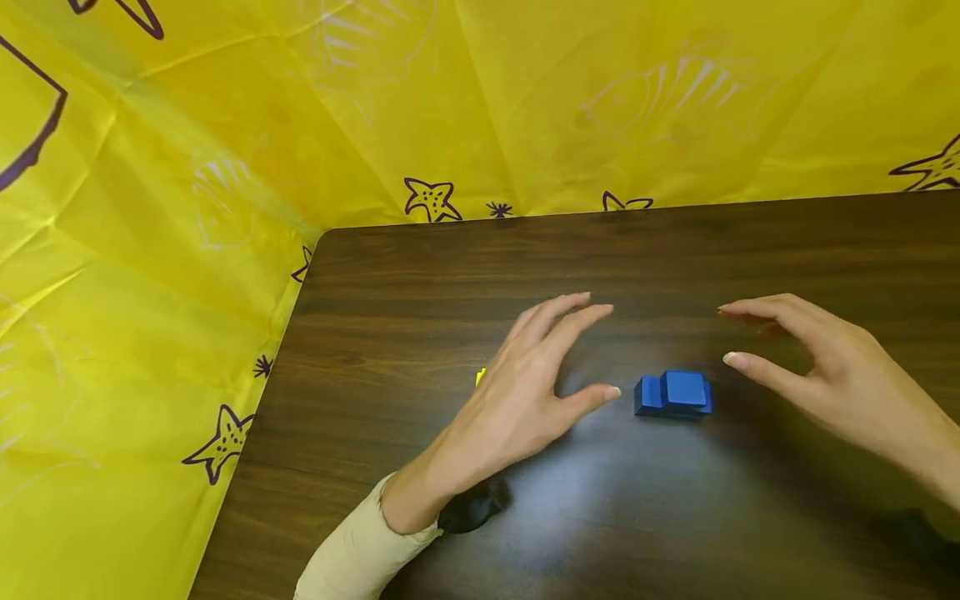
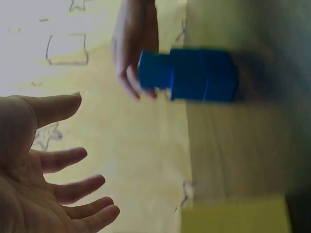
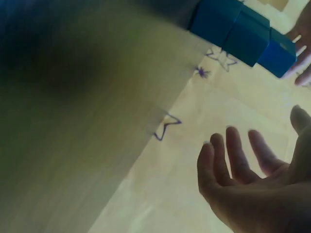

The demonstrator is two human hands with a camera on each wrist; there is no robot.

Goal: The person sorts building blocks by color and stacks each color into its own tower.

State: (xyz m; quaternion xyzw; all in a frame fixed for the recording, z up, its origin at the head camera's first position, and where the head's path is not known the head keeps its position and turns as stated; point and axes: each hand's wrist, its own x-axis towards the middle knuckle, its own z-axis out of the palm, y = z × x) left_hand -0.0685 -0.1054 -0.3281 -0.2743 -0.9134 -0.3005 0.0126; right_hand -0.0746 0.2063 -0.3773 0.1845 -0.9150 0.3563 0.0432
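A small stack of blue blocks (image 1: 672, 395) stands on the dark wooden table between the two hands, with one cube resting on top of the lower part. To its left hovers my left hand (image 1: 517, 392), thumb and fingers spread apart and touching nothing. My right hand (image 1: 832, 375) is held to the right of the stack, fingers loosely bent, also apart from it. In the left wrist view the blue blocks (image 2: 194, 75) appear beyond the left fingers; in the right wrist view the blue blocks (image 3: 243, 36) sit above the right fingertips.
Something yellow (image 1: 481, 377) lies on the table, mostly hidden behind the left hand; a yellow block (image 2: 235, 216) shows at the bottom of the left wrist view. Yellow patterned cloth (image 1: 525, 100) hangs along the back and left edges of the wooden table (image 1: 390, 333).
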